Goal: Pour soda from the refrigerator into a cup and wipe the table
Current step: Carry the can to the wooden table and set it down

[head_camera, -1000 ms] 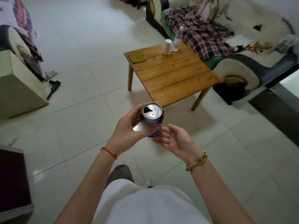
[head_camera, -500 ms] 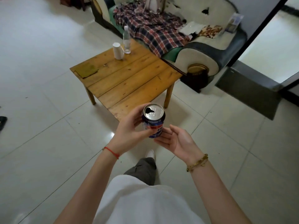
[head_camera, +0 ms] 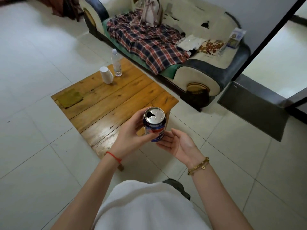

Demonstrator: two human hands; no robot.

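Observation:
My left hand (head_camera: 131, 138) grips a blue soda can (head_camera: 155, 123) with an opened top, held upright over the near corner of the wooden table (head_camera: 116, 103). My right hand (head_camera: 178, 144) lies palm up with straight fingers just under and to the right of the can, its fingertips by the can's base. A white paper cup (head_camera: 106, 75) stands upside down near the table's far edge. A yellow-green cloth (head_camera: 70, 98) lies flat on the table's left corner.
A clear water bottle (head_camera: 116, 63) stands beside the cup. A sofa (head_camera: 196, 72) with a plaid blanket (head_camera: 149, 42) runs behind and right of the table. A dark door frame (head_camera: 265, 39) and mat (head_camera: 252, 108) are at the right. Pale tile floor surrounds the table.
The table has come closer and now lies right under my hands. The can stays in my left hand, and my right hand stays open beside it.

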